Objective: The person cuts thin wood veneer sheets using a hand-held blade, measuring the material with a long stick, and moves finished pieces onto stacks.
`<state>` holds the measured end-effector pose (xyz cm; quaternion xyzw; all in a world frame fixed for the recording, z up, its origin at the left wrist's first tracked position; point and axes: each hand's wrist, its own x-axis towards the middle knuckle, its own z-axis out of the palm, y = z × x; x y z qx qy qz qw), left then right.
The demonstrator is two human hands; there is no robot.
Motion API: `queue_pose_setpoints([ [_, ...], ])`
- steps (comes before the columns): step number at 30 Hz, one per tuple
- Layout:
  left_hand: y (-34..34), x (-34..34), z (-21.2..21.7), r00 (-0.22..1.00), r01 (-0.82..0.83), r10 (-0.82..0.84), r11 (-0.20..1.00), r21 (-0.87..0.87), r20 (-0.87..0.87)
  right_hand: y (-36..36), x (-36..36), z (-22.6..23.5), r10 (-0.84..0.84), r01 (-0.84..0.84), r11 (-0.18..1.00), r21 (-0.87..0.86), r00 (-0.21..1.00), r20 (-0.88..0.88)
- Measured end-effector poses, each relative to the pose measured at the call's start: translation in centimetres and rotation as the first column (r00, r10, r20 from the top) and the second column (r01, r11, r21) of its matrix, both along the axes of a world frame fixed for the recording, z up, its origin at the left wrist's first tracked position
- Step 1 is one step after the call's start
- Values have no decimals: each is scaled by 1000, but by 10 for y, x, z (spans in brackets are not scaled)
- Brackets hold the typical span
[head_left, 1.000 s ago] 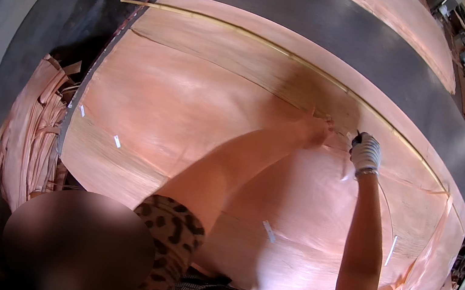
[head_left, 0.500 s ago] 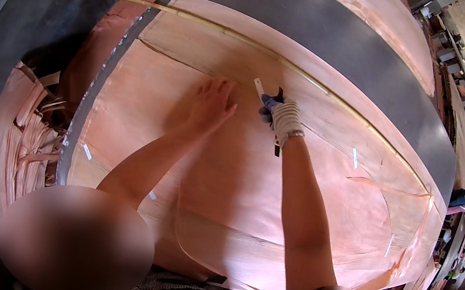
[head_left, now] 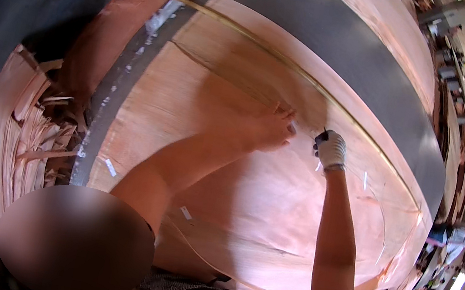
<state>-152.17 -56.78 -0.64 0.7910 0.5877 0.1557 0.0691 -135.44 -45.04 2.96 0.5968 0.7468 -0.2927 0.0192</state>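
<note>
A wide pinkish wood veneer sheet (head_left: 288, 216) lies spread out in front of me, with a dark crack running across its upper part. My left hand (head_left: 275, 130) is bare and rests over the sheet beside this crack, fingers a little bent and apart; a pale spot shows near the fingertips, too small to name. To its right, my right hand (head_left: 332, 150) wears a white glove with dark fingertips. It is closed on a slim dark tool (head_left: 323, 134) that is mostly hidden in the fist. A white tape strip (head_left: 319, 166) shows just below the glove.
A long thin bamboo stick (head_left: 284, 57) lies along the sheet's far side. More tape strips (head_left: 110, 167) dot the veneer. Torn veneer scraps (head_left: 42, 144) are heaped at the left. Beyond a dark grey surface (head_left: 338, 30) lies another veneer sheet (head_left: 385, 41). A person (head_left: 454, 237) is far right.
Both hands have moved right across the sheet, a little lower in the picture. The left fingers were spread flat and are now more bent. The whole view has shifted slightly.
</note>
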Motion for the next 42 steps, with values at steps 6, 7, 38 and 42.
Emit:
queue_pose_setpoints([
  [6,-189,-40,4,949,-29,20,999,22,314,-54,-93,17,-83,-121,884,-452,910,-406],
  [7,-202,-51,4,963,-78,78,997,-10,256,-60,-114,13,-59,-158,874,-460,905,-422],
  [38,-131,-240,-25,901,-433,433,901,-7,-32,-128,-308,-60,178,-221,971,-93,925,-336],
  [42,-125,-241,-11,954,-270,270,963,19,-133,-123,-288,-59,377,-358,926,118,879,-293],
])
